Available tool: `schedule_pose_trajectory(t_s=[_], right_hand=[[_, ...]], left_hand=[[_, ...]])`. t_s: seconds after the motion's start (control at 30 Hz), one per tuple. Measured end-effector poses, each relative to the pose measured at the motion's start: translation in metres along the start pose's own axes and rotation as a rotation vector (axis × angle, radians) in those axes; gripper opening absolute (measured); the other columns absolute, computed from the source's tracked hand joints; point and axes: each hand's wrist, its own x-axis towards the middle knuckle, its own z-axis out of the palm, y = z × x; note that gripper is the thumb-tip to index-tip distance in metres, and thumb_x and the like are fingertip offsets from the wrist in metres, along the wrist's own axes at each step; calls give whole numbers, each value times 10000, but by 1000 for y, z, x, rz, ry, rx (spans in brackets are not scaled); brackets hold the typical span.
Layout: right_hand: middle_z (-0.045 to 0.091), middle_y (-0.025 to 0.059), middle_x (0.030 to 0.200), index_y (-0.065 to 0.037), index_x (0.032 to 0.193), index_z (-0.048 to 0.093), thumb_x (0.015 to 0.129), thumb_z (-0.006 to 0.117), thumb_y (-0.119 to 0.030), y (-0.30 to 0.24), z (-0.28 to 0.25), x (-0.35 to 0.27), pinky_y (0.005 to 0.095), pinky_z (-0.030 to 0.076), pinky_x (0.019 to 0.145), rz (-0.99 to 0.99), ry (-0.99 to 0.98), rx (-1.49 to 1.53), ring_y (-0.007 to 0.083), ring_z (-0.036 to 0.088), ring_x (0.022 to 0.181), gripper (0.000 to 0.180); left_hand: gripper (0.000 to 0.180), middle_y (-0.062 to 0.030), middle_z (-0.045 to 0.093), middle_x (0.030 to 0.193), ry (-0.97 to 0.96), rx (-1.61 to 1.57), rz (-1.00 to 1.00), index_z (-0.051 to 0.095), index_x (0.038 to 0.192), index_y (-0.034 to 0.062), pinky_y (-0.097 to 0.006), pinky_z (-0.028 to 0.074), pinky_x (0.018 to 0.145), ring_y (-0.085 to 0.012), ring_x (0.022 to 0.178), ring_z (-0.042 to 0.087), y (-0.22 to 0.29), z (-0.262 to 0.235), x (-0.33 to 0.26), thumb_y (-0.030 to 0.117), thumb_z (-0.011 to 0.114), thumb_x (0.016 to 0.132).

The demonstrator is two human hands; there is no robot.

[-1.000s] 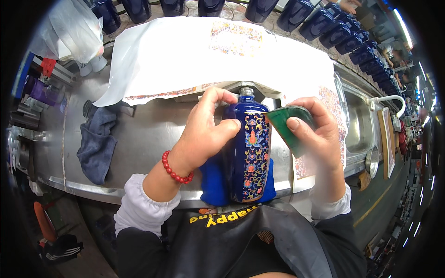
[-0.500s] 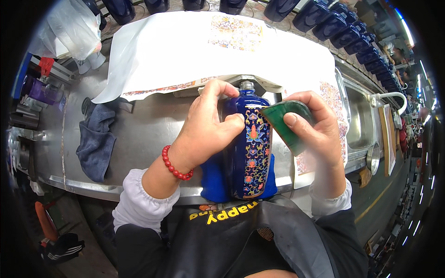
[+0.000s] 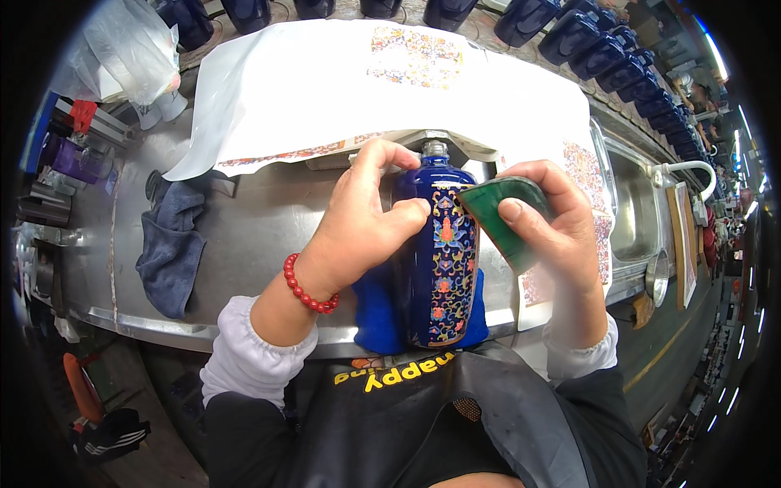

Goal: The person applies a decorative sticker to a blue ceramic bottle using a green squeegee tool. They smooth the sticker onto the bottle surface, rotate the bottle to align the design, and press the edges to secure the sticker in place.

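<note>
A glossy dark blue bottle [image 3: 411, 268] lies on a blue cloth [image 3: 377, 313] in front of me, its neck pointing away. A patterned decal strip [image 3: 447, 268] with colourful flowers covers its upper face. My left hand [image 3: 370, 215] grips the bottle near the shoulder, thumb on the side and fingers by the neck; part of the fingers is hidden. In my right hand [image 3: 557, 220] a green flat scraper [image 3: 504, 220] is pinched between thumb and fingers. One corner of the scraper is at the decal's right edge; whether it touches I cannot tell.
A large white decal sheet [image 3: 285, 89] spreads over the metal worktop [image 3: 252, 244]. At left lies a grey-blue towel [image 3: 172, 248]. On the right are a sink [image 3: 630, 215] with a white faucet [image 3: 691, 168] and a metal ladle [image 3: 657, 276]. Several blue bottles [image 3: 569, 37] line the back.
The view has shifted very slightly. Both hands, the bottle and the scraper keep nearly the same places.
</note>
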Motion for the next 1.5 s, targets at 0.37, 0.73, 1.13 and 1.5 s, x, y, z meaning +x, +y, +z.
schedule_pose_trajectory(t_s=[0.37,0.73,1.13,1.5], right_hand=[[711,82,945,28,1146,623,958,706,-76,-10,2,-4,250,604,594,94,-38,95,115,706,766,230],[705,85,959,27,1144,625,954,709,-80,-9,4,-6,251,601,596,81,-16,87,118,708,766,233],[708,79,941,29,1135,630,951,713,-96,-8,3,-5,242,586,593,67,-19,73,115,708,753,237],[701,79,940,21,1119,617,952,707,-110,-13,2,-3,233,571,589,88,-33,90,110,700,740,231]], left_hand=[[404,-128,618,1092,-18,-14,-106,521,1191,-5,-339,498,898,-171,1014,581,4,-1,-2,68,664,821],[431,-112,587,1154,-36,50,-104,518,1226,6,-338,483,952,-177,1065,572,5,-2,-2,81,670,830],[464,-96,536,1237,-93,54,-150,483,1296,29,-331,484,985,-166,1141,549,5,-5,-2,98,666,875],[499,-123,546,1270,-73,100,-72,458,1325,20,-350,501,1003,-183,1155,554,0,-2,-4,117,679,889]])
